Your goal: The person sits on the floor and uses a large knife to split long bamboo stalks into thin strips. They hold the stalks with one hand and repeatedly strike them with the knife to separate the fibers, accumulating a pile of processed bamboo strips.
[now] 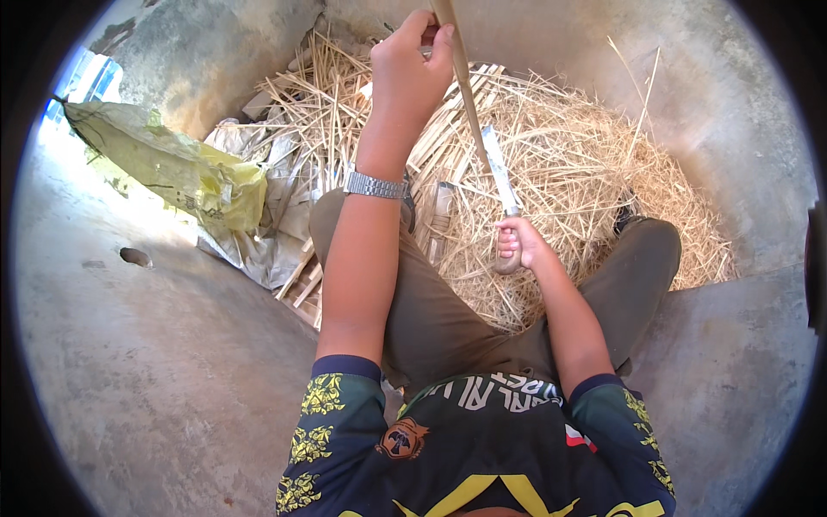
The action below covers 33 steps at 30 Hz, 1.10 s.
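My left hand (pixel 422 47) is raised at the top of the head view, its fingers closed round a long bamboo pole (pixel 466 84). The pole slants down toward the middle, and its upper end runs out of the picture. My right hand (pixel 523 241) grips the handle of a knife (pixel 497 171), with the blade pointing up and away from me. The blade's tip meets or overlaps the pole's lower end; whether they touch I cannot tell. Under both hands spreads a heap of pale bamboo shavings (pixel 568 164).
Split bamboo strips (pixel 332 95) lie at the far left of the heap. A yellowish plastic sack (pixel 177 164) sags beside them. Between my legs lies a short object with a ribbed, wrapped-looking body (pixel 441 220). Concrete walls (pixel 724 95) curve around, with a small hole (pixel 135 256) at left.
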{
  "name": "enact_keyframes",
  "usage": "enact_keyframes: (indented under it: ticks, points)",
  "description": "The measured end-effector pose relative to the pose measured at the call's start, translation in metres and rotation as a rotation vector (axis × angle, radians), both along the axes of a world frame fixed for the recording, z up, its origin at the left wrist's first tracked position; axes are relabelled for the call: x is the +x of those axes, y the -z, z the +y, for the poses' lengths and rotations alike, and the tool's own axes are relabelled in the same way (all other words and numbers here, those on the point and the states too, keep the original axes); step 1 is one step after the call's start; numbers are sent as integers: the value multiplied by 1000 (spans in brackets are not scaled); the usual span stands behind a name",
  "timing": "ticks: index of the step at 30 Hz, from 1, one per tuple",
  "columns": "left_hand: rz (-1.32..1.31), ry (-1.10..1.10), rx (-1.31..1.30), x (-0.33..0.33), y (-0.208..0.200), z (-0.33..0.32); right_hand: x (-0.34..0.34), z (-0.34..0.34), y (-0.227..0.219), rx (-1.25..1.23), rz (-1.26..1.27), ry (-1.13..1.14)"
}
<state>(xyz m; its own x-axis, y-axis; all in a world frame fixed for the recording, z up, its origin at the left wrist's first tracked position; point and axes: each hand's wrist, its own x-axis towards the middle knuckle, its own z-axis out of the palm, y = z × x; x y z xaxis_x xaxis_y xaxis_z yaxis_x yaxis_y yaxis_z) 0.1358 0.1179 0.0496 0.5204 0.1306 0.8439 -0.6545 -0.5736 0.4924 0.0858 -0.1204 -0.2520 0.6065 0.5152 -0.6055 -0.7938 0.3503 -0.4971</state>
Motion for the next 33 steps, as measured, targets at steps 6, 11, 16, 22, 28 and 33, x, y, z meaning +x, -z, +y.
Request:
enact_keyframes:
  ticks: [6, 11, 16, 22, 28, 33]
  points:
    - [-67, -97, 0, 6, 1, 0, -5, 38, -88, -977, -689, 180]
    - [-144, -76, -43, -4, -4, -5, 13, 49, -189, -660, -1121, 621]
    - [-190, -149, 30, 5, -6, -8, 25, 26, -43, -511, -1354, 832]
    - [-77, -41, 112, -4, -3, 0, -31, 10, 69, -1327, -363, -158]
    - [474, 235, -283, -18, -43, 16, -28, 28, 62, -1000, -236, 9]
    - [-74, -38, 91, -5, -2, 2, -28, 36, 73, -863, -115, 66]
